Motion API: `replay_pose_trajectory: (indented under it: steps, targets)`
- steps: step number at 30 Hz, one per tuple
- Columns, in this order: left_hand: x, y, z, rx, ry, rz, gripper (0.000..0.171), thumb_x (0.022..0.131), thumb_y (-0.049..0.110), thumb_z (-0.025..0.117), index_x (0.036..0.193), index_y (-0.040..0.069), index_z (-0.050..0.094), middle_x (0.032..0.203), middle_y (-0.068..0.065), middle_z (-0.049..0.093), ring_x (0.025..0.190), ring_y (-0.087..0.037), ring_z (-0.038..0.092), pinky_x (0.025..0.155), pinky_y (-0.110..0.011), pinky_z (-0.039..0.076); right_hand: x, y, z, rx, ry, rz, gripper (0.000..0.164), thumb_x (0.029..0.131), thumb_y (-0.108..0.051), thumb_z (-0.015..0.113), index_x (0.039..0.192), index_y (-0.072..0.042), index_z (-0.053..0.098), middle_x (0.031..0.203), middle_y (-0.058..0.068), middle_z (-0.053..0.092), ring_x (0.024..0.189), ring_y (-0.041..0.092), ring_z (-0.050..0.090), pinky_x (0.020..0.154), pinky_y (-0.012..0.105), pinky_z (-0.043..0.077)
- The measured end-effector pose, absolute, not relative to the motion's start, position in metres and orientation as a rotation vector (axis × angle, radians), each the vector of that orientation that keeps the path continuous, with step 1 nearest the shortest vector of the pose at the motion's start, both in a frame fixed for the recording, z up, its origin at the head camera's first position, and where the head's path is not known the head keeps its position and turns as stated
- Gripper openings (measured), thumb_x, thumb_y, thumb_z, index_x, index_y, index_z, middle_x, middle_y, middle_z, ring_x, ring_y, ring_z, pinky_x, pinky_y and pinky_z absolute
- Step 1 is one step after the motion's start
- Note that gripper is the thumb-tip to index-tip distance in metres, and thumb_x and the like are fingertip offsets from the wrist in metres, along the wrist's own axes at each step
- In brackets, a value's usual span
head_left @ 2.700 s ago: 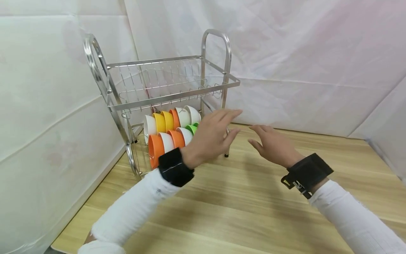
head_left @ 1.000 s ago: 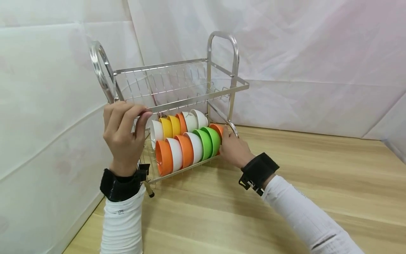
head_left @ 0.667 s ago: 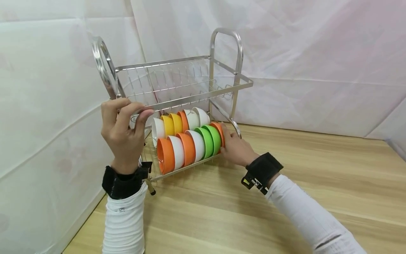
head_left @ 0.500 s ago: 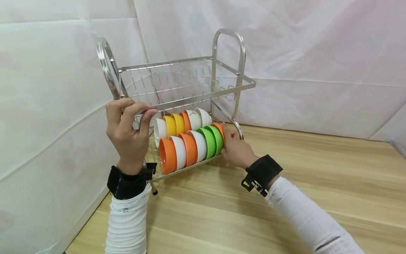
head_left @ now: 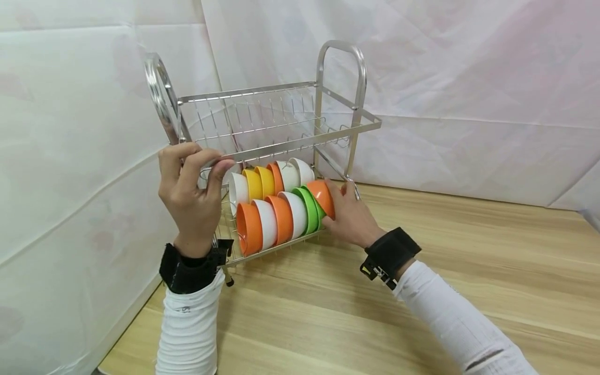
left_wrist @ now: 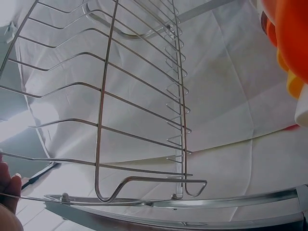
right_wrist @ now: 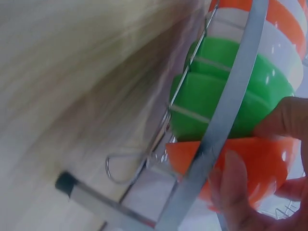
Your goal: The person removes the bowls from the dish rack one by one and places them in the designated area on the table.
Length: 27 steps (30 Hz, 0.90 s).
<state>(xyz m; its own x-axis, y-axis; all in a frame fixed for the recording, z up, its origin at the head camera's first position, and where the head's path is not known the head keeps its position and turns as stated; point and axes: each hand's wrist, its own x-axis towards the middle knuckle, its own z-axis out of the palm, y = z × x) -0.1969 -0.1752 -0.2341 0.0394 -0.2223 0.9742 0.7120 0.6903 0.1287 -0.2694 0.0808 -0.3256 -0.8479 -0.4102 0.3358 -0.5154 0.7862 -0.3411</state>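
My left hand [head_left: 191,195] grips the front left corner of the upper shelf of a metal dish rack [head_left: 281,148], thumb under the rail. At the right end of the lower shelf, my right hand [head_left: 351,214] holds an orange bowl [head_left: 321,194] by its rim and side. That bowl is tilted against two green bowls [head_left: 307,208]; in the right wrist view the fingers [right_wrist: 233,183] spread over the orange bowl [right_wrist: 255,166]. White and orange bowls continue the front row leftward, ending with an orange bowl [head_left: 248,229]. Behind it stands a row of white, yellow and orange bowls.
The rack stands on a wooden table [head_left: 300,312], near a white cloth backdrop [head_left: 469,104] at the back and left. Its upper shelf [head_left: 253,114] is bare wire. A rack foot [right_wrist: 66,183] shows in the right wrist view.
Both hands came from over the table to the rack, left to the upper rail, right to the end bowl. In the last half second the orange bowl has tipped and risen slightly.
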Motion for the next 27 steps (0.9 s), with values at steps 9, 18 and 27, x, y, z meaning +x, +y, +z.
replay_pose_trajectory:
  steps: [9, 18, 27]
  targets:
    - [-0.196, -0.174, -0.234, -0.439, -1.353, -0.753, 0.041, 0.081, 0.037, 0.071, 0.077, -0.003, 0.066, 0.080, -0.019, 0.050, 0.078, -0.037, 0.046, 0.072, -0.024, 0.034, -0.266, 0.085, -0.325, 0.852, -2.552, 0.511, 0.085, 0.074, -0.012, 0.067, 0.149, -0.015, 0.028, 0.117, 0.020, 0.034, 0.049, 0.019, 0.048, 0.042, 0.026, 0.042]
    - [-0.197, -0.174, -0.234, -0.449, -1.342, -0.753, 0.040, 0.081, 0.036, 0.071, 0.078, -0.003, 0.066, 0.080, -0.019, 0.050, 0.079, -0.037, 0.046, 0.074, -0.025, 0.034, -0.249, 0.093, -0.308, 0.825, -2.449, 0.571, 0.085, 0.075, -0.010, 0.071, 0.147, -0.021, 0.028, 0.120, 0.020, 0.034, 0.045, 0.015, 0.046, 0.038, 0.023, 0.039]
    - [-0.199, -0.174, -0.234, -0.445, -1.333, -0.768, 0.041, 0.080, 0.038, 0.072, 0.078, -0.002, 0.067, 0.081, -0.018, 0.051, 0.079, -0.036, 0.047, 0.075, -0.025, 0.035, -0.233, 0.140, -0.287, 0.696, -2.210, 1.083, 0.093, 0.071, 0.012, 0.067, 0.151, -0.017, 0.029, 0.117, 0.020, 0.036, 0.066, 0.020, 0.061, 0.059, 0.021, 0.053]
